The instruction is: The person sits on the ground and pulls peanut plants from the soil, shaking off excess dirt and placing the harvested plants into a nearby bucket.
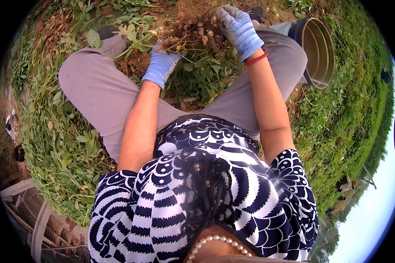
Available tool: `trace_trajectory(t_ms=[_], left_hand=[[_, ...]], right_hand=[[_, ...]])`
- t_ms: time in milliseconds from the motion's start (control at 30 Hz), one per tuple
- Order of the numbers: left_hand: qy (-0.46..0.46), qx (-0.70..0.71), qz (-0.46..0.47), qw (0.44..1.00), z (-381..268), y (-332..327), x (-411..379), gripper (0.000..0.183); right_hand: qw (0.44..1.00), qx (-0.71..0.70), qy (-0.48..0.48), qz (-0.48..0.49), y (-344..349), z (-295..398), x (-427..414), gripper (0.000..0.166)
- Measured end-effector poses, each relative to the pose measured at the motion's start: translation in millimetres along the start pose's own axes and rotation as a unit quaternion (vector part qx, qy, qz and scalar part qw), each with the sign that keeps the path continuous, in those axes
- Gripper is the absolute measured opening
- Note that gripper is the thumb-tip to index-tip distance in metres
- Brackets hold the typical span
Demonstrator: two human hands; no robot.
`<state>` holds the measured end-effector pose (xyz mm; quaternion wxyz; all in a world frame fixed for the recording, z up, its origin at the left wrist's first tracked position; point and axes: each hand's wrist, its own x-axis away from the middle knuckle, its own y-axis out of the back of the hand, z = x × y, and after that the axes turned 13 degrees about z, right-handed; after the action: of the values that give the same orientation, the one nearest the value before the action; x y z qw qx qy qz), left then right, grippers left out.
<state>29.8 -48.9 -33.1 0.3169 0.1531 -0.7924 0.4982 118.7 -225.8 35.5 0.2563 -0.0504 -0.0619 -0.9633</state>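
Observation:
In a blue knit work glove, my left hand (161, 65) grips the stems of an uprooted peanut plant (179, 37) between my spread knees. Its green leaves trail off to the left. Roots with soil and several pale peanut pods (204, 34) hang on the side towards my right hand. That hand, my right hand (238, 31), wears a matching glove with a dirt-stained front, and its fingers curl round pods at the root end. The fingertips are partly hidden behind the glove and the roots.
By my right knee is a bucket (317, 54), its ribbed inner wall visible. Leafy cut vines (65, 144) cover the ground at left; more lie under the plant (200, 75). A wooden frame with wire mesh (39, 217) is at lower left. Green field (355, 108) spreads to the right.

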Motion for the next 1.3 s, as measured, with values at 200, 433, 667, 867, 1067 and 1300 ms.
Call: trace_trajectory(t_ms=[200, 433, 667, 867, 1067, 1300], left_hand=[[0.014, 0.023, -0.006, 1.000, -2.4, 0.0, -3.4, 0.044], [0.009, 0.064, -0.029, 0.997, -4.0, -6.6, -2.0, 0.037], [0.001, 0.046, 0.012, 0.999, -2.6, -16.3, 10.0, 0.039], [-0.014, -0.005, 0.012, 1.000, 3.1, -10.4, 3.6, 0.040], [0.013, 0.023, -0.025, 0.999, -2.7, -28.1, 14.8, 0.045], [0.005, 0.005, -0.016, 1.000, -3.5, -24.1, 15.0, 0.043]], right_hand=[[0.881, -0.467, 0.009, 0.077, 7.6, 55.4, 21.9, 0.016], [0.961, 0.208, 0.088, 0.161, 20.8, 38.4, 31.2, 0.021], [0.836, 0.498, -0.018, 0.229, 7.8, 51.3, 18.0, 0.027], [0.792, 0.553, -0.042, 0.255, 13.8, 58.5, 16.9, 0.036], [0.779, 0.568, 0.018, 0.264, 14.7, 41.8, 19.7, 0.034], [0.829, 0.491, -0.007, 0.268, 18.6, 39.9, 12.3, 0.028]])
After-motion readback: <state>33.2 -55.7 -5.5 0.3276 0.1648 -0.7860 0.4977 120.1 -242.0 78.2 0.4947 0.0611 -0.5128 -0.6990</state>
